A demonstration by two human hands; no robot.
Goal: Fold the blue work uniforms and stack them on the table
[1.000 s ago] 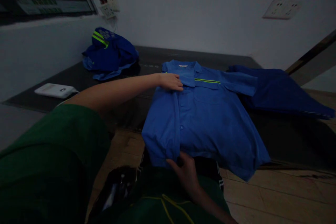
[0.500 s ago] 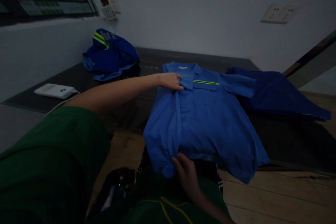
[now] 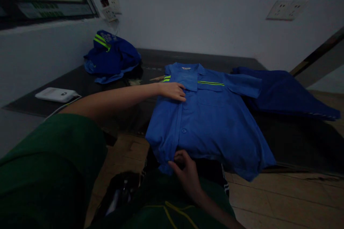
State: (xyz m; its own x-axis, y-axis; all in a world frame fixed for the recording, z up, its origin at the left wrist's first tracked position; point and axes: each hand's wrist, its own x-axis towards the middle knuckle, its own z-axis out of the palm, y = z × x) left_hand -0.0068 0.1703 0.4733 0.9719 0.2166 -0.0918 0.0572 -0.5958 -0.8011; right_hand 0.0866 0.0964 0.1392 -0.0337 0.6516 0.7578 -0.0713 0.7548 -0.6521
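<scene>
A blue short-sleeved work shirt (image 3: 215, 125) lies front up on the dark table, its collar toward the wall and its lower part hanging over the near edge. Yellow-green stripes cross its chest, and buttons show down the front. Just below the collar, my left hand (image 3: 173, 91) is closed on the front edge of the shirt, fingers curled. At the bottom hem, my right hand (image 3: 186, 171) pinches the corner of the same front edge between thumb and fingers.
Crumpled dark blue clothing (image 3: 113, 55) with yellow-green stripes sits at the back left. A white power bank (image 3: 56, 94) with a cable lies near the left edge of the table (image 3: 215, 57). Folded dark blue cloth (image 3: 282, 93) is on the right. Wall sockets (image 3: 286, 10) are behind.
My left hand has slid slightly down the shirt front, uncovering stripes on the left chest. My right hand has shifted a little left and up with the hem, and the front edge lies flatter, showing buttons.
</scene>
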